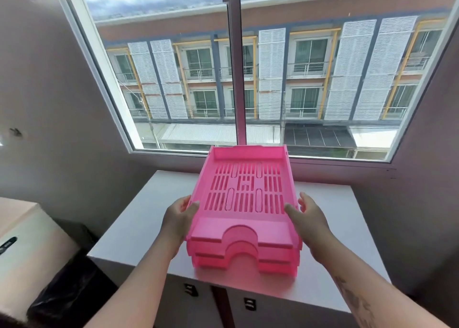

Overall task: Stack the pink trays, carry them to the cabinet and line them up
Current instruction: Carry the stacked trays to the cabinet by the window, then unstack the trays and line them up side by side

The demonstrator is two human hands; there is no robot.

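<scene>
A stack of three pink trays point(244, 203) with slotted bottoms is in the middle of the view, over the white top of the cabinet point(139, 226). Its near end is low at the cabinet's front edge and its far end is tilted up toward the window. My left hand point(178, 216) grips the stack's left side with the thumb over the rim. On the right side, my right hand point(308, 216) holds it the same way. Whether the stack's underside touches the cabinet top I cannot tell.
A large window point(236, 79) fills the wall behind the cabinet. The cabinet's front has dark handles point(191, 289). A cardboard box point(27, 238) stands at the left, with a dark bag point(67, 290) below it. Walls close in on both sides.
</scene>
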